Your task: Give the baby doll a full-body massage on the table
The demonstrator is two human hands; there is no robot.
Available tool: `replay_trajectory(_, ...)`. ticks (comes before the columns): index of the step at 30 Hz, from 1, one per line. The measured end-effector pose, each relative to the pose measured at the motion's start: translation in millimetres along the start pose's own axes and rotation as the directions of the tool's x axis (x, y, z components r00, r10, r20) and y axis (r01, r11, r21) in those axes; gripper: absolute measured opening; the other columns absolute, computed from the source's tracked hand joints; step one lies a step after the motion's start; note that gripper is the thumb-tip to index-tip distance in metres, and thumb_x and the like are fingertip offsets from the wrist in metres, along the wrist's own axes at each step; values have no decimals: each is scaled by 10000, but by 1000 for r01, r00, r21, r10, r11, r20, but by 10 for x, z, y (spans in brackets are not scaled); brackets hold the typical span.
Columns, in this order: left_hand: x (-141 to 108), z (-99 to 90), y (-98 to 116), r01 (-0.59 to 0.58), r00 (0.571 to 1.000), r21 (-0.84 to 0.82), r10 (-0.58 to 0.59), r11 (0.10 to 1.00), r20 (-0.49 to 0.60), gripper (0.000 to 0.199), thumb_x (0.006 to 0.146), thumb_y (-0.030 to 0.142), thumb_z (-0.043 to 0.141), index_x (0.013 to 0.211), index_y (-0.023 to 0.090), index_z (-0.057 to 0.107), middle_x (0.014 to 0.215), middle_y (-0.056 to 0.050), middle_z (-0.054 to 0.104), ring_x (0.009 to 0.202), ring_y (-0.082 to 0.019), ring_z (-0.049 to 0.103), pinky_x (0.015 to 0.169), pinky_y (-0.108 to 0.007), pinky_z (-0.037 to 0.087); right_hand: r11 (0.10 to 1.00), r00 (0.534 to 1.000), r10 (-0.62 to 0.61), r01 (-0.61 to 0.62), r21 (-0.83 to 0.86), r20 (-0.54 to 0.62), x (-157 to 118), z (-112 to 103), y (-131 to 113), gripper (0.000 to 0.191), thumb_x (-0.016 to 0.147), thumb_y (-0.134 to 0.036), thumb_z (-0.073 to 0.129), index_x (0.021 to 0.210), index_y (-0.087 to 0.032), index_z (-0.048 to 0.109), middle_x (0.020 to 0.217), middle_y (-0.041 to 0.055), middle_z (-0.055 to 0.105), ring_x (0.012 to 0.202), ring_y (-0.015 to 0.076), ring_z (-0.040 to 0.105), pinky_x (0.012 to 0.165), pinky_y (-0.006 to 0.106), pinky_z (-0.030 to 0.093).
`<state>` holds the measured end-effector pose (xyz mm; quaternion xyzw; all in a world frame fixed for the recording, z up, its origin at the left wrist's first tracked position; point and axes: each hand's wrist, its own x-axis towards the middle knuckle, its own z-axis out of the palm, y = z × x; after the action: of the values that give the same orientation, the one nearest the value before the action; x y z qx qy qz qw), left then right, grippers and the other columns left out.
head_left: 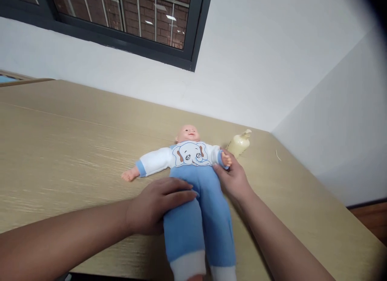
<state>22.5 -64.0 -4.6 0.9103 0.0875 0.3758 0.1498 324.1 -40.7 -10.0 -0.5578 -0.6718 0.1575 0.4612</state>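
Observation:
A baby doll lies on its back on the table, dressed in a white top with an elephant print and blue trousers with white cuffs. My left hand is curled over one thigh, its fingers reaching across the front; its underside is hidden. At the doll's arm on the right, my right hand grips the blue sleeve cuff, thumb in front and fingers behind. Just beyond that hand a feeding bottle with pale contents lies tilted. The doll's other arm stretches out to the left, untouched.
The wooden table meets a white wall at the back. Above it is a dark-framed window with bars behind the glass. A thin pale strip lies right of the bottle. The table's right edge slants toward me.

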Motion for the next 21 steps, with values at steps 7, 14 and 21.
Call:
replay_trajectory(7,-38,23,59,-146,989,269,141,952,37,383,916,212,618,1298,190,617,1275,-155,649,1175,-298,589,1030,-463,499,612,823,563,-479,629,79,157,-167,316,498,854,-469,727,1271,-225,605,1245,93,713,1138,304,697,954,488,600)
replay_trajectory(14,20,22,178,-200,978,407,209,891,22,266,946,161,625,1195,229,691,1196,-104,697,1178,-266,612,1039,-430,509,333,719,626,-597,730,303,194,-279,412,412,864,-288,718,1244,-161,622,1148,144,757,1020,285,755,894,375,637)
replay_trajectory(21,28,88,278,-222,972,413,234,883,22,322,918,215,695,1218,332,687,1220,-63,695,1194,-257,614,1037,-423,515,429,734,642,-582,691,220,162,-244,369,389,813,-304,772,1179,-249,652,1191,65,741,1055,269,731,882,390,637)
